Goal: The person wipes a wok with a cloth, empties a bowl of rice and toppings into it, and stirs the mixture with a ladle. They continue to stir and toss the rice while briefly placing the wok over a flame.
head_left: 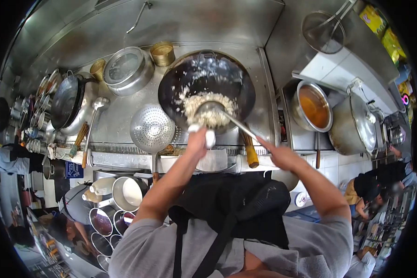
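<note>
Lying in wok [240, 79], rice [196, 103] noted beyond left hand [198, 143], clamped on white cloth [210, 139] at near rim; reached by ladle [240, 125] gripped in right hand [281, 154].

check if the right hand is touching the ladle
Touching. The head view shows the right hand closed around the near end of the handle of the ladle, with no gap between them.

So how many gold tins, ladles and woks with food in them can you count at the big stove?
Gold tins: 2
Ladles: 2, one of them in the right hand
Wok with food: 1
Total: 5
</note>
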The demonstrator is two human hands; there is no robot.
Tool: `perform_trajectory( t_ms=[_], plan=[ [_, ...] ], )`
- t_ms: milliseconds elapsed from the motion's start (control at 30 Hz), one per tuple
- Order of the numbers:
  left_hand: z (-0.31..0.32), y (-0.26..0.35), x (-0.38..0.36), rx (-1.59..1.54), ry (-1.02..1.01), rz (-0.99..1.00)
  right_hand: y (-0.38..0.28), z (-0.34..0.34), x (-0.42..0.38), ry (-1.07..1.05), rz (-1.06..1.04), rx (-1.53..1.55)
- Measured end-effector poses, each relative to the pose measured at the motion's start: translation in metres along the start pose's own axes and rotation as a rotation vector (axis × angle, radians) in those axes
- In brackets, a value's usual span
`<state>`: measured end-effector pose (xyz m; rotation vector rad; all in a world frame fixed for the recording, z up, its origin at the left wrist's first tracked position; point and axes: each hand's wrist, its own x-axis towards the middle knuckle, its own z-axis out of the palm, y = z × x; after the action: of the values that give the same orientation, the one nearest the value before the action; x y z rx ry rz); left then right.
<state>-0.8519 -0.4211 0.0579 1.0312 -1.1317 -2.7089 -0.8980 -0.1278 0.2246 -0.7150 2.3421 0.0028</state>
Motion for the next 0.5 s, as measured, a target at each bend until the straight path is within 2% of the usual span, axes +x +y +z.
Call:
perform_trajectory(
  t_ms=[33, 67, 100, 133, 200, 267, 333, 367, 400, 433, 500],
  plan=[
    [0.017, 0.012, 0.015, 0.148, 0.057, -0.053, -0.01, -0.015, 0.012, -0.025, 0.052, -0.004],
    [0.02, 0.013, 0.033, 0.166, 0.05, -0.043, -0.01, -0.02, 0.031, -0.006, 0.04, -0.023],
    [0.006, 0.004, 0.038, 0.163, -0.019, -0.003, 0.01, 0.002, 0.062, 0.228, -0.079, -0.158],
    [-0.003, -0.001, 0.038, 0.157, -0.091, 0.045, 0.009, 0.001, 0.066, 0.238, -0.074, -0.161],
    [-0.028, -0.029, -0.001, 0.06, -0.076, 0.178, -0.008, -0.005, 0.08, 0.302, 0.029, -0.168],
    [-0.04, -0.029, -0.07, 0.074, 0.014, 0.093, -0.023, -0.02, 0.043, 0.242, 0.056, -0.08],
    [-0.039, -0.01, -0.107, 0.367, -0.011, 0.101, -0.024, -0.023, 0.002, 0.097, 0.085, 0.028],
    [-0.034, 0.002, -0.105, 0.442, -0.06, 0.17, -0.016, -0.022, -0.015, 0.089, 0.082, 0.022],
    [0.001, 0.023, -0.107, 0.048, 0.038, -0.033, -0.006, -0.019, -0.032, 0.071, 0.019, 0.087],
    [-0.005, 0.018, -0.065, -0.036, 0.076, -0.032, -0.002, -0.017, -0.04, 0.049, -0.047, 0.151],
    [0.02, 0.03, -0.01, 0.12, 0.057, -0.067, -0.001, -0.015, -0.021, -0.001, -0.082, 0.15]
  ],
)
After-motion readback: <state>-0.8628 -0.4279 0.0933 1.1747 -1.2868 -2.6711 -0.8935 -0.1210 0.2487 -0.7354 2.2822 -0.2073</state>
